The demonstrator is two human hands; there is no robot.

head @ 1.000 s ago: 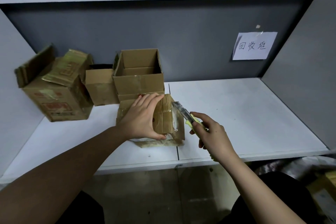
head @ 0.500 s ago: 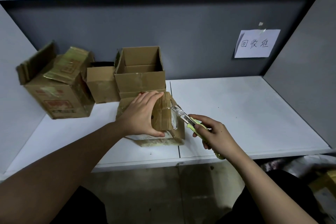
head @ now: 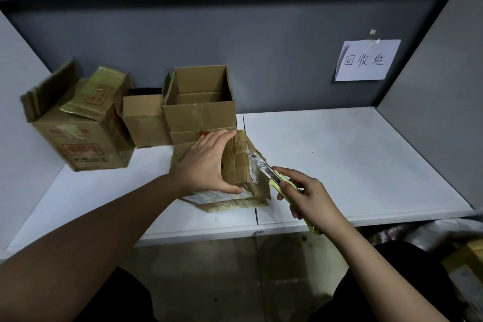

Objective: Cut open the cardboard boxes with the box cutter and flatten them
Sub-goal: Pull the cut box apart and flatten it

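A small taped cardboard box (head: 239,165) lies on the white table (head: 339,159) near the front edge. My left hand (head: 209,165) grips its top, thumb on the near side and fingers over the far edge. My right hand (head: 305,191) grips a yellow-green box cutter (head: 277,180). Its blade tip touches the clear tape on the box's right face. Behind stand an open box (head: 200,107), a smaller open box (head: 143,120) and a larger printed box (head: 78,123) at the left.
A paper note (head: 367,60) with handwriting is taped to the grey back wall. Grey side panels close in the table left and right. More cardboard (head: 465,261) lies on the floor at the lower right.
My right hand has brought the cutter left and down, from just off the box's top right corner onto the taped right face. My left hand keeps its hold.
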